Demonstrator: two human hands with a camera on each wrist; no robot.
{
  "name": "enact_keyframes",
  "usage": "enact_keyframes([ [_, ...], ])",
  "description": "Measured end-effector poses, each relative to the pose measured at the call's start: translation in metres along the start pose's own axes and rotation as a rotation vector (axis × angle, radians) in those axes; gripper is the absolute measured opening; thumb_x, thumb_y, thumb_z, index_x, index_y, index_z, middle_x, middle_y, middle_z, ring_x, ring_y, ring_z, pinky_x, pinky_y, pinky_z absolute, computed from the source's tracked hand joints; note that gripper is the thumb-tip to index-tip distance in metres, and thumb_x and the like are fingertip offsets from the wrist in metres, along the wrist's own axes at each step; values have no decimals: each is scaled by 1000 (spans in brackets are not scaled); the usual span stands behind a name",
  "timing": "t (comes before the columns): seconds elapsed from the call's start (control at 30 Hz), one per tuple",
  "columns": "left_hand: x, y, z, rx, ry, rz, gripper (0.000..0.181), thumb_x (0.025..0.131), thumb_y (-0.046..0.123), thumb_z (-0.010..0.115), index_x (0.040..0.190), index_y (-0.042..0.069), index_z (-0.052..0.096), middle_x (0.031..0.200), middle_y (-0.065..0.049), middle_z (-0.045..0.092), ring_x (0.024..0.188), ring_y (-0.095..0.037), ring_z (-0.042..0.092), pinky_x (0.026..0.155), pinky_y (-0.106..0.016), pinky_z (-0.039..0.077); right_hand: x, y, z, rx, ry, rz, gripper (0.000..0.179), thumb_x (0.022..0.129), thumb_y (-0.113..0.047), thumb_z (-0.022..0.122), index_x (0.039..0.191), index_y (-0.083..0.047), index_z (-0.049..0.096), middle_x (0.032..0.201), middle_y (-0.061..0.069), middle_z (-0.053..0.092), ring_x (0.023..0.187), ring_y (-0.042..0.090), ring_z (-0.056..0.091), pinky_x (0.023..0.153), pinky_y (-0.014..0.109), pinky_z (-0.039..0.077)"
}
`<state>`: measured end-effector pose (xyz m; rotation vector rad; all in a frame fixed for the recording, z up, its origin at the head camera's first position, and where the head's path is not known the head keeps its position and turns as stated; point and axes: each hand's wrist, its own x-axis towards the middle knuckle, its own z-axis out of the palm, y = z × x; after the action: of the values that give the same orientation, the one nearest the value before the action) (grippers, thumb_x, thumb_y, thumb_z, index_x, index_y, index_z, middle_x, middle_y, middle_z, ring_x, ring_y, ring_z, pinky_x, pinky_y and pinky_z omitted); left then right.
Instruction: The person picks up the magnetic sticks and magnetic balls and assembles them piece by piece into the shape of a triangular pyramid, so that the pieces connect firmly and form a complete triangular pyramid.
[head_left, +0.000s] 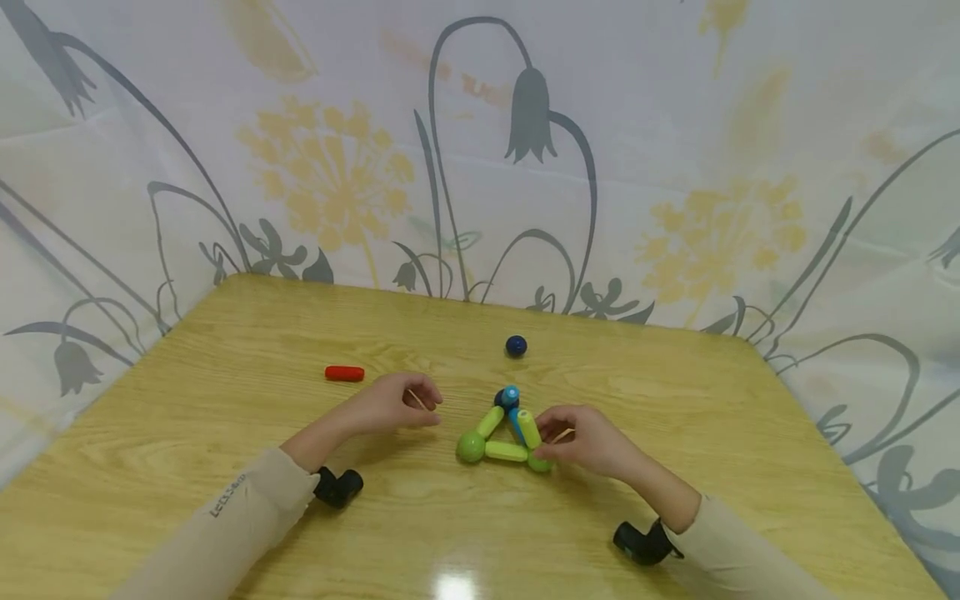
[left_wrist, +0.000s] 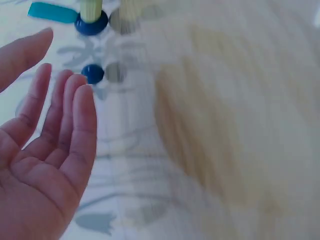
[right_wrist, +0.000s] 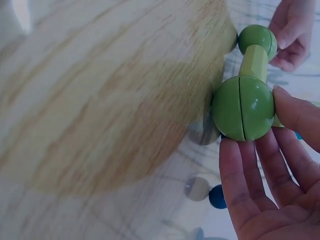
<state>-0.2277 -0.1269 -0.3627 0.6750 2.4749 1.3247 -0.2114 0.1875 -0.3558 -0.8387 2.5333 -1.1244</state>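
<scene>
A triangular frame of balls and rods lies on the table between the hands. Its corners are a left green ball, a right green ball and a dark blue ball at the back. Yellow-green rods run along its front and left sides; a blue rod lies on the right side. A yellow-green rod stands up at the right corner, and a light blue rod rises at the back. My right hand holds the right green ball between thumb and fingers. Left of the frame, my left hand hovers with fingers loosely bent, holding nothing.
A loose dark blue ball sits on the wooden table behind the frame. Off to the left lies a red rod. A flower-patterned cloth hangs along the table's back and sides.
</scene>
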Motion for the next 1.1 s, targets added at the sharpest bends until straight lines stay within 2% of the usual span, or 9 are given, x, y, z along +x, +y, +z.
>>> enact_keyframes([
  [0.17,-6,-9,-15,39,105,12,23,85,17,70,100,1,62,88,-1,59,81,-17,57,72,-32,47,0,3,1,0,-4,4,27,82,-15,72,104,-1,65,95,3,62,86,19,59,73,27,51],
  [0.33,-13,-16,-32,117,181,15,22,86,17,68,101,1,63,90,-2,60,82,-17,56,72,-32,47,0,3,0,0,-18,-1,29,83,-16,72,106,0,64,96,4,62,87,18,59,73,27,51],
  [0.6,-28,-29,-62,300,267,-18,29,83,13,72,107,-1,65,105,-16,60,91,-29,54,79,-44,46,0,4,1,14,-23,8,28,83,-15,72,106,0,65,96,3,62,87,18,59,74,27,50],
  [0.73,-32,-35,-70,390,264,-25,33,80,10,73,109,-3,64,106,-18,59,96,-35,52,83,-49,44,1,3,1,19,-29,12,29,83,-16,72,106,0,64,96,4,62,88,18,59,74,27,50],
  [0.83,-32,-38,-74,422,241,-44,35,80,10,73,111,-4,64,107,-20,58,98,-37,51,84,-50,44,1,3,1,33,-32,14,29,83,-16,72,105,0,64,96,4,62,88,19,59,74,28,50],
  [1.1,-24,-47,-83,349,157,-121,37,82,9,71,114,-7,61,111,-22,59,99,-37,54,84,-47,44,1,4,1,32,-32,21,28,83,-16,72,105,0,64,96,3,62,88,19,59,74,27,50],
])
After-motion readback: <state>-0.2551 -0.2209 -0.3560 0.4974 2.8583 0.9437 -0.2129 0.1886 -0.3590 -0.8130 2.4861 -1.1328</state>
